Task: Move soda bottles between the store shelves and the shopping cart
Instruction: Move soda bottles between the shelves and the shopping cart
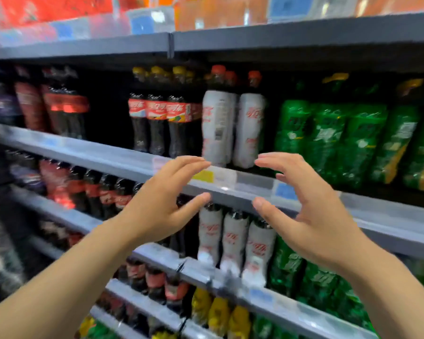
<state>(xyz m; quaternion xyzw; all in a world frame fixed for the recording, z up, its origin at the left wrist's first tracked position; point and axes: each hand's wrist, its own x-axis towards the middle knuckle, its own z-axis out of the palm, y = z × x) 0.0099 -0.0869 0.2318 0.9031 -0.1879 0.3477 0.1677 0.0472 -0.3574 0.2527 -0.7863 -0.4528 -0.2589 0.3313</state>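
Two white-labelled cola bottles with red caps (249,128) stand on the upper grey shelf (250,184), just beyond my fingertips. My left hand (162,204) and my right hand (304,206) are raised in front of that shelf's edge, palms facing each other, fingers spread and curved, holding nothing. The gap between the hands lines up with the white bottles. Dark cola bottles with yellow caps (157,123) stand to their left and green soda bottles (328,140) to their right. The shopping cart is out of view.
A lower shelf holds more white cola bottles (233,243), dark cola bottles (101,192) and green ones (311,282). Yellow bottles (218,311) sit lower still. Price tags (203,176) line the shelf edge. The top shelf (279,37) carries orange and red packs.
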